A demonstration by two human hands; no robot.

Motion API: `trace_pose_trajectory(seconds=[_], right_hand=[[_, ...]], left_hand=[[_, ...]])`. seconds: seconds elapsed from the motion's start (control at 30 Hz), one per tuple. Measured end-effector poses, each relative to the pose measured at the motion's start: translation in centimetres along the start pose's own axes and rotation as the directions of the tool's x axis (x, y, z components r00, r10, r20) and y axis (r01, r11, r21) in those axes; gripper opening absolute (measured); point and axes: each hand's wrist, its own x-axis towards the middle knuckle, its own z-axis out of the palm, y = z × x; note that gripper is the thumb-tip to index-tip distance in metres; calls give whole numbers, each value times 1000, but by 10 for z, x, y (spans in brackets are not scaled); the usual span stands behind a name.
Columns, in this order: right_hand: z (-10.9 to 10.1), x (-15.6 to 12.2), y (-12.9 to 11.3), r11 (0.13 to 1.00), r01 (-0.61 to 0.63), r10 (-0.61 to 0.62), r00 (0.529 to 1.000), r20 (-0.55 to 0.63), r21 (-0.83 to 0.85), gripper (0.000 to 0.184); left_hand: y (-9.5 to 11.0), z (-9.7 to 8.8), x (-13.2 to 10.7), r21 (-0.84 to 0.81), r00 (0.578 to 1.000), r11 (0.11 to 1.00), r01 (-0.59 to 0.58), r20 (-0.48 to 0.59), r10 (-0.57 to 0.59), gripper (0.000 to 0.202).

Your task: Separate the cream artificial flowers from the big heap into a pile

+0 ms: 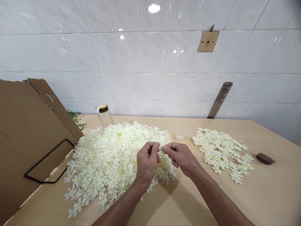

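My left hand (148, 161) is closed in a pinch, thumb against forefinger, over the right side of a large heap of pale cream artificial flowers (113, 153). Facing it, my right hand (180, 156) also pinches, its fingertips almost meeting those of the left. A small pale artificial flower (161, 148) shows between the two sets of fingertips, mostly hidden by them. To the right of my right hand, a smaller group of the same flowers (221, 150) lies spread in a thin layer on the wooden table (188, 201).
Behind the heap stands a clear bottle (105, 116) with a dark and yellow lid. A cardboard box (35, 125) with a black wire frame (47, 160) is at left, green stems (76, 117) behind it. A clear small dish (180, 135) and a dark brown round object (265, 158) lie rightward.
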Motion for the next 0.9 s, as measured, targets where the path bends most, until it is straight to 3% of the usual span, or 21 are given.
trace_pose_trajectory(seconds=[0.4,0.53,0.67,0.73,0.9], right_hand=[[-5,-1,3,995,-9,9,1000,-4,102,53],[-5,-2,2,996,17,-21,999,48,89,52],[-6,-4,1,996,28,-35,996,80,83,51],[-7,-4,1,998,12,-17,996,89,59,50],[-10,-4,2,998,-43,37,990,136,38,51]], left_hand=[[1,0,4,-114,999,992,50,-2,-50,34],[5,1,3,-199,978,962,189,130,-165,39],[8,1,2,-283,906,891,356,339,-254,38],[9,0,3,-299,895,878,375,366,-257,33],[6,-3,7,-357,906,848,391,312,-286,31]])
